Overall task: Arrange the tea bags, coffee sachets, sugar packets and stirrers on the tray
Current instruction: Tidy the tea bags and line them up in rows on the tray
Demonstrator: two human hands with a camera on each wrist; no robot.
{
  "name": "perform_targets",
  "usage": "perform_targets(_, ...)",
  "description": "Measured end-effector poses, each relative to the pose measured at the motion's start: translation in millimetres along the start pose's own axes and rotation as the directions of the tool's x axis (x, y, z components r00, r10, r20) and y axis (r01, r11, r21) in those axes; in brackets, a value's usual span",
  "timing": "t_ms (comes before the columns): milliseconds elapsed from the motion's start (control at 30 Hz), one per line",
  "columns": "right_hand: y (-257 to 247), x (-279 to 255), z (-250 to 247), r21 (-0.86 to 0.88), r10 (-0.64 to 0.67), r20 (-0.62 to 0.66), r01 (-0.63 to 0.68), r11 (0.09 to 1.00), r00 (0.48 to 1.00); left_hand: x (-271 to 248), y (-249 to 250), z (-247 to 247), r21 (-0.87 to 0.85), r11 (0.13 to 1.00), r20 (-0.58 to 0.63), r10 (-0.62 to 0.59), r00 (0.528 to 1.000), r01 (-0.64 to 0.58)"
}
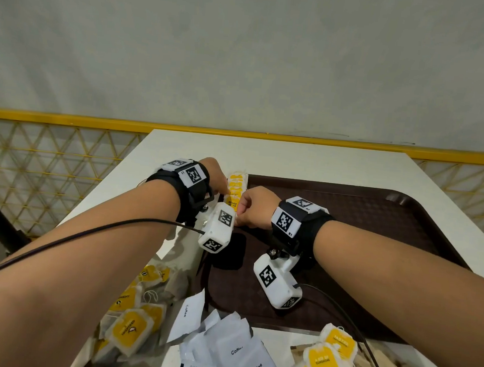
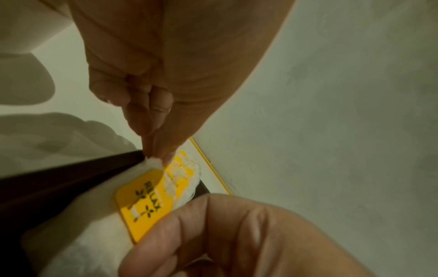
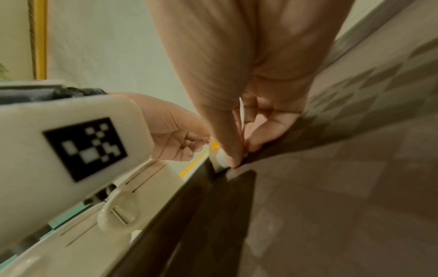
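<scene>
Two hands are met at the tray's (image 1: 378, 213) far-left corner, at about 11 o'clock on the brown surface. One "RELAX" tea bag (image 2: 142, 204) is pinched at its nearer edge by the right hand (image 1: 255, 206), while its far corner is nipped between the narrowed fingertips of the left hand (image 1: 215, 178). A row of yellow-tagged tea bags (image 1: 236, 187) is laid just beyond it. Loose tea bags (image 1: 131, 328) at 7 o'clock and coffee sachets (image 1: 232, 346) at 6 o'clock are left on the white table (image 1: 295, 158)
</scene>
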State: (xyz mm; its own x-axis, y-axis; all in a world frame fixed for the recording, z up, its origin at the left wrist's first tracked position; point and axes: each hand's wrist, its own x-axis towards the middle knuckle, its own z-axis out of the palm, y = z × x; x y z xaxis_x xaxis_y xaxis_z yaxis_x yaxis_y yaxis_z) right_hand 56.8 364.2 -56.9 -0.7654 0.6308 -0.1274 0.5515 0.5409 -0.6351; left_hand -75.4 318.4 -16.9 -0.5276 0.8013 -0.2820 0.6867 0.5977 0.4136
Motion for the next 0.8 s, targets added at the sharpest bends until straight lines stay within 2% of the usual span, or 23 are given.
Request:
perform_targets(100, 0.8, -0.3, -0.7, -0.003, 0.0, -0.003, 0.0, 1.0, 1.0, 1.9, 1.3, 1.6, -0.025, 1.0, 0.017, 0.017, 1.0, -0.016)
perform_targets(267, 2.5, -1.5, 0.0, 0.023, -0.017, -0.032, 0.017, 1.0, 0.999, 0.1, 4.8, -4.5, -0.06, 0.995, -0.044, 0.079, 0.996, -0.081)
perform_targets(467, 2.3, -3.3, -3.8, 0.104, -0.025, -0.043, 0.03, 0.994, 0.999, 7.1, 8.4, -3.5, -0.033, 0.996, -0.051, 0.078, 0.996, -0.08)
perform_targets(800, -1.6, -3.2, -3.2, 0.043, -0.027, -0.054, 0.03, 0.999, 0.998, 2.1, 3.8, -0.6, -0.051, 0.997, -0.035, 0.062, 0.997, -0.064)
